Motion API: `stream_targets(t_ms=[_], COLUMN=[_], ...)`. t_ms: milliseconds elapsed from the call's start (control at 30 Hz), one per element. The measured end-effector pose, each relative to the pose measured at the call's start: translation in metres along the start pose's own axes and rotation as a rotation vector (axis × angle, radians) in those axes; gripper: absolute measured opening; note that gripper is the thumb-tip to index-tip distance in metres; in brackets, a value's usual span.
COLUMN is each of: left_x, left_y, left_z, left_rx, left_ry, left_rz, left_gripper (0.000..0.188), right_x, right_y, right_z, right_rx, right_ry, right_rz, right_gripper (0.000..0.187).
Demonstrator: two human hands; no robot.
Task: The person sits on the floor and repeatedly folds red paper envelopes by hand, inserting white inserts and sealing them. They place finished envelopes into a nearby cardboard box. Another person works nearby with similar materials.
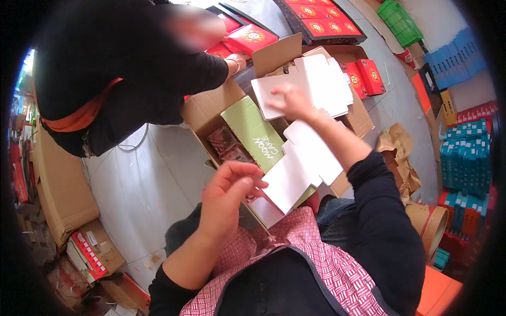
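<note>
My left hand (226, 197) hovers over the near left side of an open cardboard box (211, 108). Its fingers are loosely bent and apart, with the tips beside the edge of a white folding-carton blank (300, 168). A stack of white carton blanks (321, 84) lies across the far part of the box. Over its left end is my right hand (292, 102), slightly blurred, fingers apart and nothing visible in them. Between the hands, a green printed carton (247, 126) lies in the box. Dark red wrapped packets (226, 145) show beside it; the blanks hide the rest.
Across from me a person in black (142, 63) reaches toward red boxes (253, 39). A tray of red boxes (321, 21) is behind, with two red boxes (371, 76) to the right. Crumpled brown paper (398, 158), teal boxes (466, 155) and a green crate (399, 22) stand on the right.
</note>
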State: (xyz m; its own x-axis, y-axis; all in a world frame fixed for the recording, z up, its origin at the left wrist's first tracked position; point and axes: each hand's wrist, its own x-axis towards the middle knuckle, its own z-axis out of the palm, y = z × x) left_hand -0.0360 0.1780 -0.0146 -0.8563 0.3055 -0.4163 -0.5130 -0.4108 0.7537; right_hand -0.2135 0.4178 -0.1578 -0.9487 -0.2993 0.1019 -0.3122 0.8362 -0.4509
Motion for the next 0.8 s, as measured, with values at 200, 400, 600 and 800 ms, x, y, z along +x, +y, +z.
stream_targets(t_ms=[200, 400, 600, 800], left_x=[-0.009, -0.028, -0.029, -0.038], left_y=[-0.01, -0.008, -0.001, -0.003], left_z=[-0.005, -0.026, -0.029, -0.033], left_rx=[0.013, 0.007, 0.026, 0.058], left_ry=[0.059, 0.085, 0.093, 0.038], left_rz=[0.073, 0.214, 0.243, 0.234], left_gripper=[0.019, 0.019, 0.02, 0.019], right_x=[-0.025, -0.085, -0.225, -0.248], right_y=[-0.032, -0.055, -0.119, -0.109], right_z=[0.087, 0.043, 0.023, 0.023], right_rx=[-0.439, -0.238, -0.036, 0.013], right_ry=[-0.017, -0.12, -0.434, -0.31], right_rz=[0.266, 0.184, 0.292, 0.373], right_gripper=[0.038, 0.036, 0.06, 0.054])
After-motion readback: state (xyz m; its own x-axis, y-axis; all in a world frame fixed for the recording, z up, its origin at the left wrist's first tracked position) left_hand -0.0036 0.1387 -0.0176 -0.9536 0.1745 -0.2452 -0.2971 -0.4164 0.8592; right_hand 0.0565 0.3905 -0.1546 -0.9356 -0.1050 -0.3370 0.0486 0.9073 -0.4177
